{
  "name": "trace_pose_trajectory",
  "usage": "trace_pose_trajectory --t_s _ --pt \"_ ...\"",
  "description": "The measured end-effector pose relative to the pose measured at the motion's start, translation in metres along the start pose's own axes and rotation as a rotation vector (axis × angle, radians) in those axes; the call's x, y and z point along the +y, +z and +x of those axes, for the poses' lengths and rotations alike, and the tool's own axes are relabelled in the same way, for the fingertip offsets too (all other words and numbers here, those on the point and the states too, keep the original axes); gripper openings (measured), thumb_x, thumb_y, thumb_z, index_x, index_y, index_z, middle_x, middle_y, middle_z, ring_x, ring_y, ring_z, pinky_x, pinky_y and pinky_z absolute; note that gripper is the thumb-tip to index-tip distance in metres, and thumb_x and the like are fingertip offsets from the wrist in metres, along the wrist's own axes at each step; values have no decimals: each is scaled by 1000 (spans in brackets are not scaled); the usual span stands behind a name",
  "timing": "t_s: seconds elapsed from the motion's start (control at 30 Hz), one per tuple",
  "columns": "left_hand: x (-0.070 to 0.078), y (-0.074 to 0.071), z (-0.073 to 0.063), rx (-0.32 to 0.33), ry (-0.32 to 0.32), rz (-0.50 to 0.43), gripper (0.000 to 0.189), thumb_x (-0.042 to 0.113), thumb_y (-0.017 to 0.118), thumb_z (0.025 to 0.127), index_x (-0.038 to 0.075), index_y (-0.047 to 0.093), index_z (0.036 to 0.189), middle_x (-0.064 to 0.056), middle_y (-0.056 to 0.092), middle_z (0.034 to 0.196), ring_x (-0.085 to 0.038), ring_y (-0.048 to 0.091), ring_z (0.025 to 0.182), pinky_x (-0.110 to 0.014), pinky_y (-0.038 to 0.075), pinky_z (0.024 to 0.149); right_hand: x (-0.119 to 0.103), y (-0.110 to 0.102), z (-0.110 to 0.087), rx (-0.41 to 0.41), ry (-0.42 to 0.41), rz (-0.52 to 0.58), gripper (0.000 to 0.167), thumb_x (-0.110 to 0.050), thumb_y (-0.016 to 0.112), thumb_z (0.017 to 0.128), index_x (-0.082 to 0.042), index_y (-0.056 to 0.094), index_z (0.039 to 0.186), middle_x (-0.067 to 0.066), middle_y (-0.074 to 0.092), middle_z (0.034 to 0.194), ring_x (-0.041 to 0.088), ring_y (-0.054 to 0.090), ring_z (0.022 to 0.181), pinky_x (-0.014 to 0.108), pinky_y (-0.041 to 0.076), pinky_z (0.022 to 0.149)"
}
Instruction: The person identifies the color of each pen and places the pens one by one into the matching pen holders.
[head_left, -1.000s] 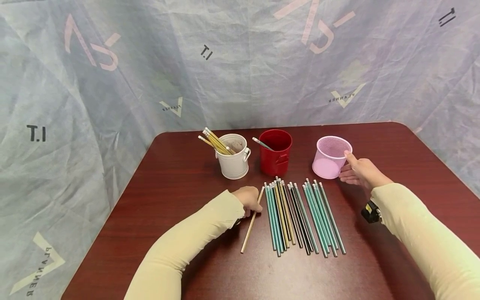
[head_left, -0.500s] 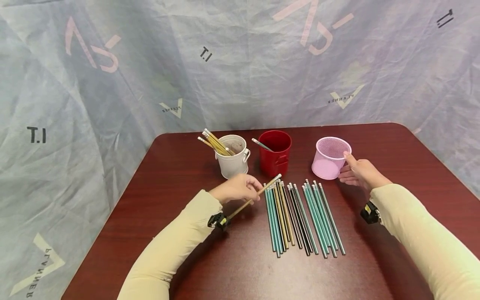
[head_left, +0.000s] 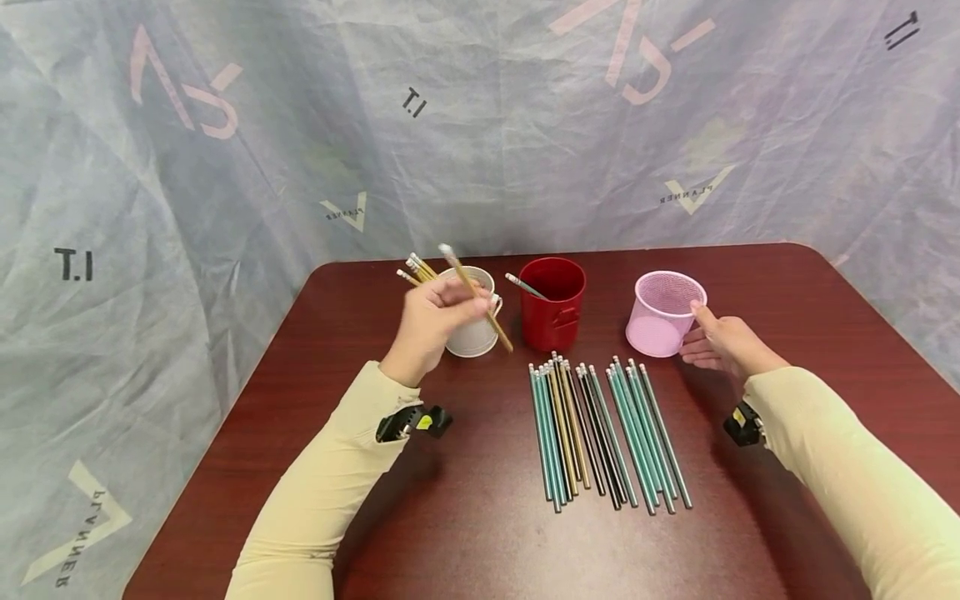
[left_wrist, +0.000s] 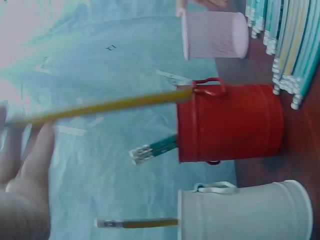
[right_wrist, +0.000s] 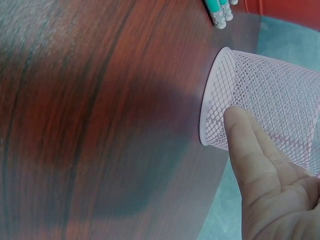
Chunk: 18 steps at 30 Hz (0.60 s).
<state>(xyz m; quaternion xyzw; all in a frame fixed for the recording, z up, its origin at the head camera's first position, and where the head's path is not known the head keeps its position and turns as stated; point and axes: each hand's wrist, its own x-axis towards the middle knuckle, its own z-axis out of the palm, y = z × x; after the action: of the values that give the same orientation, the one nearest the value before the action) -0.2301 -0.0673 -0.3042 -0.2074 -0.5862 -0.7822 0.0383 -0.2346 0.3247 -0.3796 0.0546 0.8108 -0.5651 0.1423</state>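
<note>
My left hand (head_left: 429, 323) pinches a gold pencil (head_left: 500, 331) between thumb and fingers, in front of the white bucket (head_left: 471, 340). The pencil is tilted, its eraser end up. In the left wrist view the same pencil (left_wrist: 125, 103) is blurred. Several gold pencils (head_left: 422, 267) lean out of the white bucket, partly hidden by the hand. A red bucket (head_left: 549, 323) beside it holds a green pencil (head_left: 527, 287). My right hand (head_left: 723, 342) holds the pink mesh cup (head_left: 654, 333), thumb at its rim. The right wrist view shows straight fingers (right_wrist: 245, 145) along its side.
Rows of green, black and gold pencils (head_left: 592, 433) lie on the dark red wooden table (head_left: 465, 517), in front of the red bucket and pink cup. A grey printed cloth (head_left: 487, 150) hangs behind the table's far edge.
My left hand has lifted the gold pencil off the table, left of the rows, and carried it up and away to the white bucket, turning its eraser end leftward. The right hand stays put.
</note>
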Motion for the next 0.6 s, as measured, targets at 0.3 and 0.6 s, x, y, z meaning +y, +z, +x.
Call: trace_pose_trajectory --t_s 0.3,0.6 --pt "38 1 29 602 389 -254 18 -16 63 82 1 64 83 -10 58 85 -18 65 69 -26 56 56 -1 0 -1 0 0 6 84 -49 19 102 31 31 122 19 67 90 13 67 75 32 57 75" --pt "64 -9 64 685 450 -84 13 -14 67 80 -4 67 89 -6 59 72 -11 58 62 -23 55 61 -1 1 1 9 16 5 82 -47 19 102 31 31 124 19 67 91 12 66 75 32 57 75"
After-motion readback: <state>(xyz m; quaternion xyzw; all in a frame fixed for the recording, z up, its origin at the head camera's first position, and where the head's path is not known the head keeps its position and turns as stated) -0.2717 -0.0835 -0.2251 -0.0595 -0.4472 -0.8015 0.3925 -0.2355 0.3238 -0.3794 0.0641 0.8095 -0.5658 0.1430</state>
